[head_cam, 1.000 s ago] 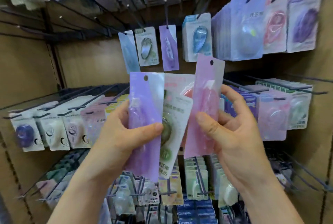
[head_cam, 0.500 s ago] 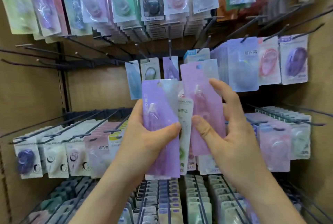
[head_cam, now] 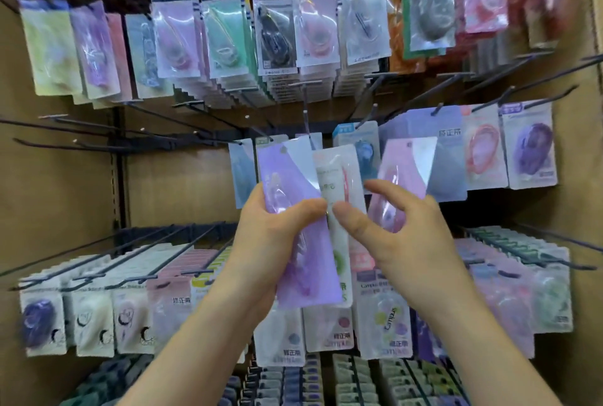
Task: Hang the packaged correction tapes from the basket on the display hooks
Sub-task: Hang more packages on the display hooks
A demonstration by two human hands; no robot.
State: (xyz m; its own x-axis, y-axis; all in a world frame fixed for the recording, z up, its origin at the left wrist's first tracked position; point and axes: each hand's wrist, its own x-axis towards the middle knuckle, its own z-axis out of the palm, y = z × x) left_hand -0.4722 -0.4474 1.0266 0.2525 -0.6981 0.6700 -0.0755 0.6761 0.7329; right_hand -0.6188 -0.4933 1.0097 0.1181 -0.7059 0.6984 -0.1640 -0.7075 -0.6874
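Purple pack [head_cam: 310, 275] in left hand [head_cam: 261, 242] grip, half-hiding white pack [head_cam: 339, 177]; right hand [head_cam: 408, 242] grip round pink pack [head_cam: 401, 164], contact hidden.

Lilac-and-white packet [head_cam: 284, 177]; white packet [head_cam: 339, 177] with red and green marks; pale pink packet [head_cam: 401, 170]; black hooks [head_cam: 554, 75]; tan-brown back panel [head_cam: 65, 193].

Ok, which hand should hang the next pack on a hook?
Right, probably. The right hand holds only the pink pack, its punched top free and raised near a hook. The left hand grips the purple pack and white pack fanned together, so it is better kept as the holder.
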